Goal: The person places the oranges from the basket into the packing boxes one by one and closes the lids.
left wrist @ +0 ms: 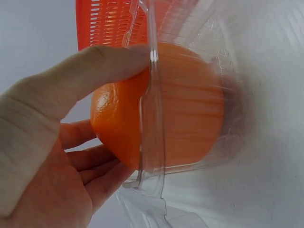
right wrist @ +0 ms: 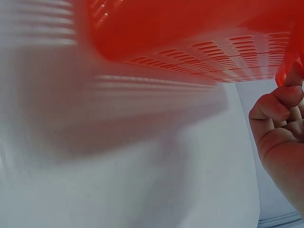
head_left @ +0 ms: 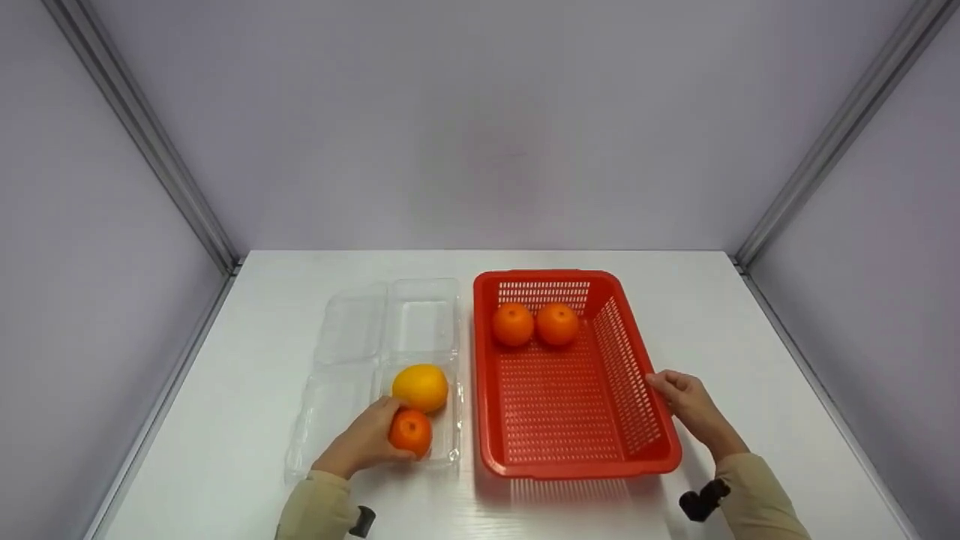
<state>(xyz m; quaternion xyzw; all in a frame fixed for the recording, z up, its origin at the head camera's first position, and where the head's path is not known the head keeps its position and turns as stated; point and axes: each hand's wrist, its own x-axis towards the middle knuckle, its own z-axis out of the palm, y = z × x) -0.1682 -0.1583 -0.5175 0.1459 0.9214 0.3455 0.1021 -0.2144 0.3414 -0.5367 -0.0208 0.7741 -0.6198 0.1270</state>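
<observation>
My left hand [head_left: 366,441] grips an orange [head_left: 411,433] at the near end of a clear plastic container [head_left: 421,319]. In the left wrist view, thumb and fingers lie on opposite sides of this orange, partly seen through the container's clear wall. A yellower orange-like fruit [head_left: 420,387] sits in the container just beyond it. On the other side, my right hand [head_left: 691,407] pinches the right rim of a red plastic basket [head_left: 576,474]. Two oranges, a left one [head_left: 513,324] and a right one [head_left: 557,324], lie side by side at the basket's far end.
The container's clear lid-like half [head_left: 341,390] lies spread to the left on the white table [head_left: 247,360]. Pale walls [head_left: 480,135] enclose the table at the back and both sides. The basket stands close beside the container.
</observation>
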